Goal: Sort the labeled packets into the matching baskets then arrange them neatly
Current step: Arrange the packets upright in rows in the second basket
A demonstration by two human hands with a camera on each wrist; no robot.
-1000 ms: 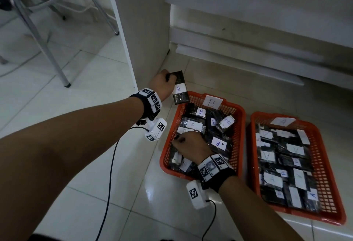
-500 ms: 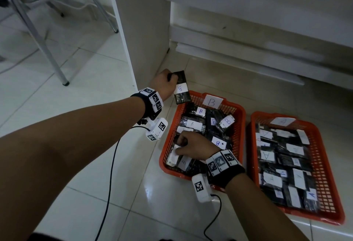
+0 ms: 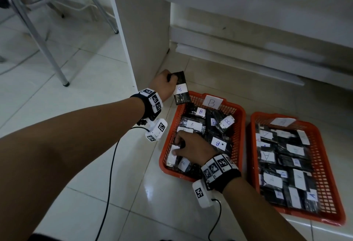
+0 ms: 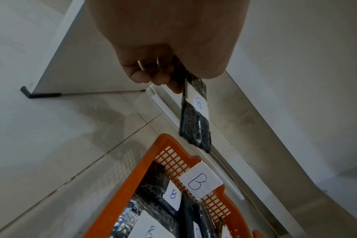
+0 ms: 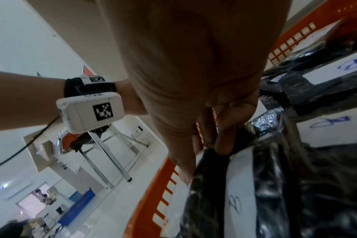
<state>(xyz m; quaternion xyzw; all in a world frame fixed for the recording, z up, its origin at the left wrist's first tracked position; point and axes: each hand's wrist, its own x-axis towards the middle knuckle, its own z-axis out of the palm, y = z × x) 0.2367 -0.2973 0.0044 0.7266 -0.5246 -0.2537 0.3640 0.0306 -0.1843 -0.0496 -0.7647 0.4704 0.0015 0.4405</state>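
Overhead, left hand (image 3: 164,85) pinches B packet (image 3: 181,90); right fingers (image 5: 224,133) seemingly pinch another.

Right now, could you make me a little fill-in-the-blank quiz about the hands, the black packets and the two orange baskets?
1. The left hand grips a black plastic packet whose white label reads ____.
2. The right hand reaches into the orange mesh basket tagged ____.
3. The other orange basket holds packets labelled ____.
4. Both baskets sit on the tiled ____.

Missing words: B; B; A; floor
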